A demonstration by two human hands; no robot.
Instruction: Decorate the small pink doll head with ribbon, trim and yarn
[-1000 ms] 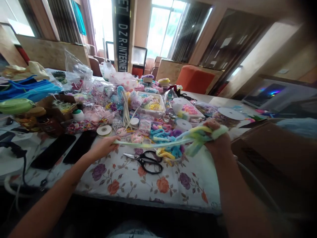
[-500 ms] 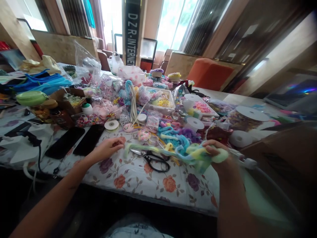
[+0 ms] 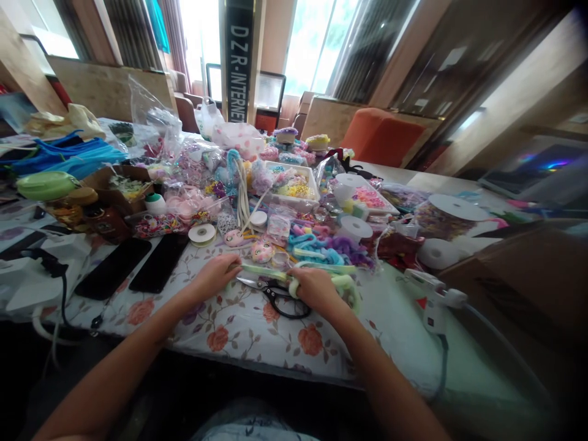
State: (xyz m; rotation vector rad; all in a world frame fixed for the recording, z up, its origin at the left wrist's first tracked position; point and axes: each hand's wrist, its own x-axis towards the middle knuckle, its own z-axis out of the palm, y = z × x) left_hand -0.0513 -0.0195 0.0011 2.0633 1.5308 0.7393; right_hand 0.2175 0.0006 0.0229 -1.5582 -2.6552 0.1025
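A fuzzy pale green and yellow pipe cleaner (image 3: pixel 261 271) stretches between my two hands just above the floral tablecloth (image 3: pixel 239 324). My left hand (image 3: pixel 215 275) pinches its left end. My right hand (image 3: pixel 315 288) is closed round the other part, where the strand loops in a green coil (image 3: pixel 346 286). Black-handled scissors (image 3: pixel 275 297) lie on the cloth right under the strand, between my hands. A heap of blue, pink and purple pipe cleaners (image 3: pixel 326 248) sits just behind my right hand.
Two black phones (image 3: pixel 138 264) lie at the left. A white glue gun (image 3: pixel 434 300) with its cord rests at the right. Ribbon spools (image 3: pixel 202 234), bags and trays of beads (image 3: pixel 294 184) crowd the back. A cardboard box (image 3: pixel 519 275) stands at the far right.
My right hand has come in from the right and down to the cloth with the strand. My left hand, which let go half a second ago, grips the strand's left end again.
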